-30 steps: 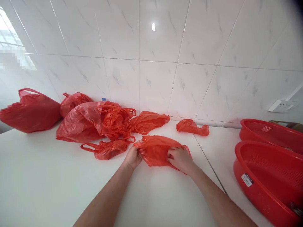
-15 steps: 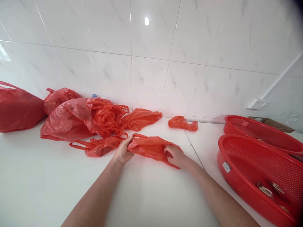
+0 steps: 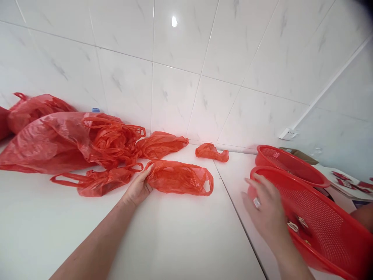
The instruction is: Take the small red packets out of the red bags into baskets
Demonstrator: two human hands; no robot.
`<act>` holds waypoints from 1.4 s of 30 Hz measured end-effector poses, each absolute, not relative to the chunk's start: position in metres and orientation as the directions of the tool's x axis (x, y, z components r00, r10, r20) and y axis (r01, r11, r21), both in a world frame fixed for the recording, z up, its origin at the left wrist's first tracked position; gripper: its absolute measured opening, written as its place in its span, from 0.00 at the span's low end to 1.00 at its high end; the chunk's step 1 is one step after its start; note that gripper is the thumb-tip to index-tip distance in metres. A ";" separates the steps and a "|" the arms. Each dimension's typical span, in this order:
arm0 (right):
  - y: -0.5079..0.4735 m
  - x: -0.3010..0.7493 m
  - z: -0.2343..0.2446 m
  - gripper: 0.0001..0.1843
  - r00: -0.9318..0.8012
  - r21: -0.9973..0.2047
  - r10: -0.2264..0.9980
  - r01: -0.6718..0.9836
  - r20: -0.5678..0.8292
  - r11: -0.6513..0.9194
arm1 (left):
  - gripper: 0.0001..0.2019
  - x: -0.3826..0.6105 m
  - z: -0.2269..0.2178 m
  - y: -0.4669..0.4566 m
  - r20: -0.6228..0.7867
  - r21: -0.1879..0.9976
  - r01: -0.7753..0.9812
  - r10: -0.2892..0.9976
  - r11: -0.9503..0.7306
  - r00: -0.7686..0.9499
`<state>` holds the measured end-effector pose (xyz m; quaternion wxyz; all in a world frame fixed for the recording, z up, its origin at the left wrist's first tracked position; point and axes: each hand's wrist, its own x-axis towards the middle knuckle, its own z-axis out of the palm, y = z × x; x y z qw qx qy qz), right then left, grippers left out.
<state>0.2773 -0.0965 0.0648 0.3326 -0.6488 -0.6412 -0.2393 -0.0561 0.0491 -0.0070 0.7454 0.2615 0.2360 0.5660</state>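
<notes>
the left hand point(image 3: 136, 188) lies open and palm down on the white counter, its fingertips resting against the end of a flattened red plastic carrier bag point(image 3: 177, 178) without clenching it. the bag lies smoothed out just right of that hand, one loop handle at its far end. the right hand point(image 3: 265, 208) is released and holds nothing, its fingers spread and slightly blurred, beside the rim of a red perforated plastic basket point(image 3: 279, 175); i cannot tell whether they touch it. a small white band shows on one finger.

the counter is glossy white, crossed by a dark joint point(image 3: 236, 217) under the right hand. left of the left hand, a crumpled red bag point(image 3: 99, 182) trails its handles, in front of a large heap of red bags point(image 3: 49, 144). along the wall lie another red bag point(image 3: 160, 144) and a small twisted one point(image 3: 211, 152). a blue bottle cap point(image 3: 95, 110) peeks out behind the heap.

a second red basket point(image 3: 291, 163) sits behind the first, by a cardboard box point(image 3: 298, 153). printed papers point(image 3: 346, 181) lie beyond, with what seems another person's arm point(image 3: 363, 216) at the edge. the wall is glossy white marbled tile point(image 3: 175, 101) with a white wall socket point(image 3: 288, 134).
</notes>
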 end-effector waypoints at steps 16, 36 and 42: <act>-0.183 0.310 0.005 0.25 0.205 0.040 0.942 0.974 0.264 -0.223 | 0.12 -0.050 -0.009 0.051 -0.095 0.750 -0.627 0.972 0.213 0.217; -0.171 0.318 0.056 0.27 0.343 -0.019 0.939 0.939 -0.014 -0.343 | 0.09 -0.055 -0.015 0.054 -0.024 0.765 -0.611 0.957 0.203 0.288; -0.170 0.339 0.068 0.31 0.353 -0.074 0.930 0.930 -0.101 -0.361 | 0.09 -0.052 -0.012 0.050 -0.014 0.747 -0.630 0.953 0.212 0.304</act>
